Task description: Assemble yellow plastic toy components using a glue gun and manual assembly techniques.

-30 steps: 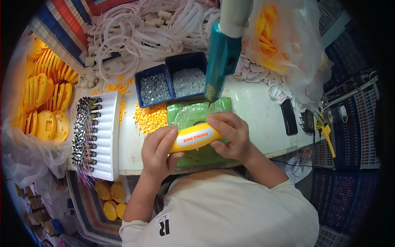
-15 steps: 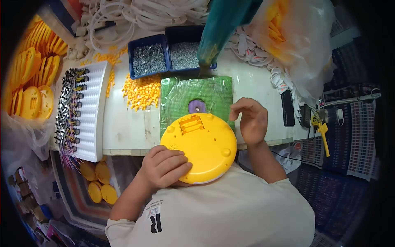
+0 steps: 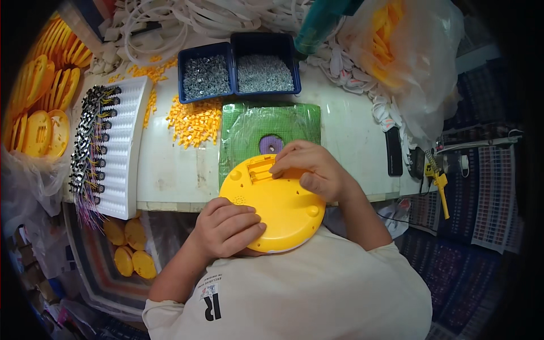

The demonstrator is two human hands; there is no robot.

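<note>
Bench (image 3: 170, 177) mid-frame, and left hand (image 3: 231, 228) clasps the disc (image 3: 290, 218), likely steadying it, right hand (image 3: 314, 170) curled at its slot (image 3: 258, 170), grip unclear.

A pale, scuffed table (image 3: 170, 175) spreads beyond the hands (image 3: 231, 226), its near edge showing to both sides of them, its top faintly shiny. Farther right, dark blue, grid-patterned sheets (image 3: 462, 198) cover floor or wall, unclear which. Low left of the hands stands a striped container (image 3: 90, 249).
</note>
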